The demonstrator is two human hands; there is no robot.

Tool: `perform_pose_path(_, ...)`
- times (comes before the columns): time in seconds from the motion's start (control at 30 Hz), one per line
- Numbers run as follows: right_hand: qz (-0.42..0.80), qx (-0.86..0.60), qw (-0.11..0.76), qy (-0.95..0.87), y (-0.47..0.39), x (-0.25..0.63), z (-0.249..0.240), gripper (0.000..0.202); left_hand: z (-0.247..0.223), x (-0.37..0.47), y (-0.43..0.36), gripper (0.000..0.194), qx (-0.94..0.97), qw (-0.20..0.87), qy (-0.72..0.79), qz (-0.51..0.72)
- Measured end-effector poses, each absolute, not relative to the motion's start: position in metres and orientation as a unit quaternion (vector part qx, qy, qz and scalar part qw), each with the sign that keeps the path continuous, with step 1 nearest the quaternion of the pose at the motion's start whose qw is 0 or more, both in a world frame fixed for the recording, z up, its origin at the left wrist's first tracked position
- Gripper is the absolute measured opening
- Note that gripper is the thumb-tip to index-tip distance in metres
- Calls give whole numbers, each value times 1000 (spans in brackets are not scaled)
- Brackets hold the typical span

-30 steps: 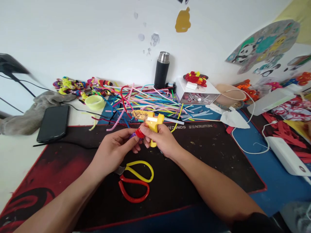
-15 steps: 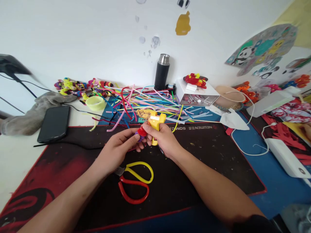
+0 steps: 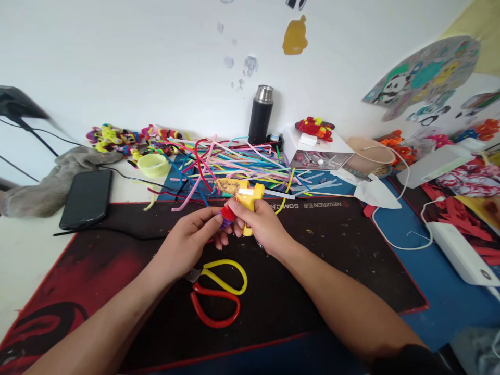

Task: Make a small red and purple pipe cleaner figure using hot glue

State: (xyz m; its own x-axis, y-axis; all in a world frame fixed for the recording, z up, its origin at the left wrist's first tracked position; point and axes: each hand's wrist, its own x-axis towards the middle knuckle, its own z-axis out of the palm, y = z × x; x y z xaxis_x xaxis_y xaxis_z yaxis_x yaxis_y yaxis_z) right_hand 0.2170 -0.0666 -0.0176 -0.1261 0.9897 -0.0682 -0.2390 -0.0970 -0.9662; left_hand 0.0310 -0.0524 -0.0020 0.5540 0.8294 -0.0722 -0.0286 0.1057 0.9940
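My left hand pinches a small fuzzy red and purple piece over the middle of the dark mat. Wrapped round the handle of a yellow glue gun is my right hand, its thumb and fingertips also touching the fuzzy piece. The gun's nozzle points left, and a clear glue stick sticks out of its back. Scissors with one yellow and one red handle lie on the mat below my hands, their blades partly hidden by my left hand.
Behind my hands lies a pile of coloured pipe cleaners. A black flask and a white box stand by the wall. At the left are a phone and a pale green bowl; at the right, a white power bank.
The glue gun has shifted and tilted slightly, its nozzle a little further left and lower. My hands have barely moved, both keeping their hold.
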Motion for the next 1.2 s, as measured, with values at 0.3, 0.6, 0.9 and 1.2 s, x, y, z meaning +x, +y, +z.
perform_pose_path(0.3, 598, -434, 524, -424, -65, 218, -21, 53, -2, 31, -53, 39, 617, 632, 354, 308)
perform_pose_path(0.6, 599, -454, 493, -439, -67, 216, -17, 57, -7, 31, -56, 36, 645, 574, 395, 312)
perform_pose_path(0.9, 602, -446, 495, -441, -68, 214, -16, 57, -2, 30, -63, 37, 633, 584, 410, 302)
perform_pose_path(1.2, 594, -443, 521, -423, -65, 217, -20, 55, -7, 33, -55, 41, 621, 619, 361, 317)
